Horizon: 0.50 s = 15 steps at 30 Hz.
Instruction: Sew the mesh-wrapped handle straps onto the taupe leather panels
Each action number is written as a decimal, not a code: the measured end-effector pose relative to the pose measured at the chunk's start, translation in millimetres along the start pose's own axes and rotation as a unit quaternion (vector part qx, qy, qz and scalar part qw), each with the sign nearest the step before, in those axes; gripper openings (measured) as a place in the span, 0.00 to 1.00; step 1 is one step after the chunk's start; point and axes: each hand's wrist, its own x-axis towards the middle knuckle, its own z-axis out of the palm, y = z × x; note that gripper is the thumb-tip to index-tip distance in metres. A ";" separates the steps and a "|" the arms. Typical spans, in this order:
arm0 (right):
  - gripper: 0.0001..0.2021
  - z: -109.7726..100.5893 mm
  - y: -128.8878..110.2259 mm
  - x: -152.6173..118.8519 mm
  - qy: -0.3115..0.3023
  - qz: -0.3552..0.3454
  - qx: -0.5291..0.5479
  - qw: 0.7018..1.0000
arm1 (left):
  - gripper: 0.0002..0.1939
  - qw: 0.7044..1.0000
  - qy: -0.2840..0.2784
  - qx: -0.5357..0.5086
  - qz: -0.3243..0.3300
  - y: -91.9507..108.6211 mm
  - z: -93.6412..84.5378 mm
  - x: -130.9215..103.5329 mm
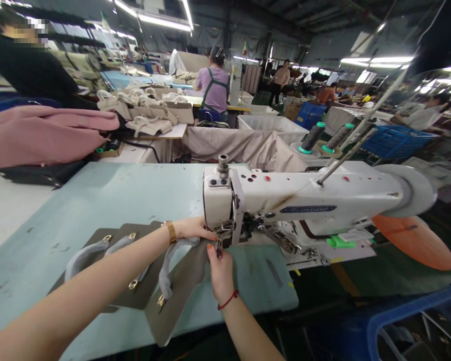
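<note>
Across pale-teal tabletop surface (93, 200), got flat olive-grey panel (184, 291) slanting lengthwise near-left from left hand (191, 229) (laid over far end) and right hand (221, 273) (curled alongside), can't tell either grip.

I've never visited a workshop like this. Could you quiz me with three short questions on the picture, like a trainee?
1. The olive-brown panel at the sewing machine carries: (a) a wrapped handle; (b) a row of buttons; (c) a wheel.
2. Which of the worker's own wrists wears the red cord?
3. True or false: the tabletop beside the machine is pale blue-green.

Key: 1. a; 2. the right; 3. true.
</note>
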 end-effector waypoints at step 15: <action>0.17 -72.0 -29.8 14.2 -0.221 0.105 0.061 0.968 | 0.19 0.994 0.102 0.036 0.030 -62.0 21.9 -30.6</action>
